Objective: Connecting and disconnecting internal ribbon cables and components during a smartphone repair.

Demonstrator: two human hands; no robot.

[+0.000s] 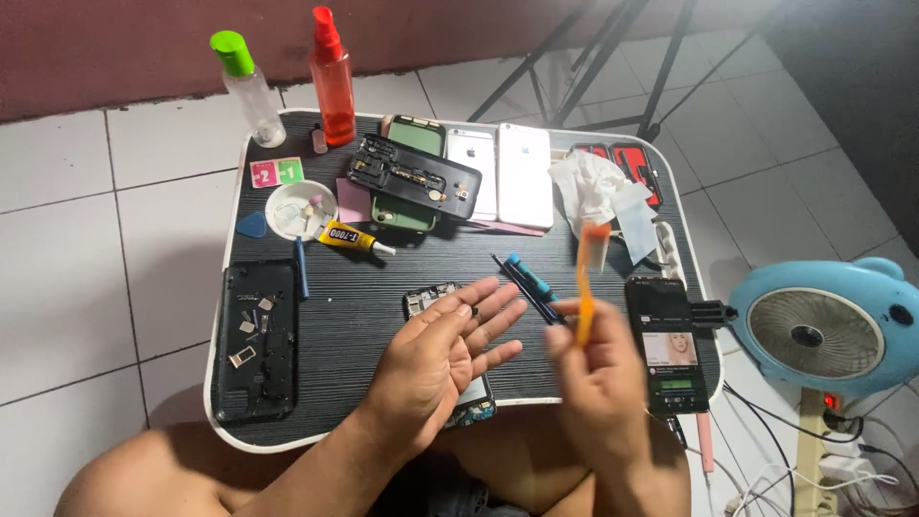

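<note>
On the dark wood-grain lap table (383,287), a lit phone screen (669,348) glows at the right edge, upright in a black holder, showing a pale picture above a greenish panel. Toward the back left lies a pair of small square sachets (277,172), one pink and one green, side by side and just beside a clear plastic bottle with a green cap (its label, if any, cannot be made out). Near the middle a yellow glue tube with black lettering (351,237) rests at a slant, nozzle to the right, just beside a round white dish (283,204). No wall signs show.
</note>
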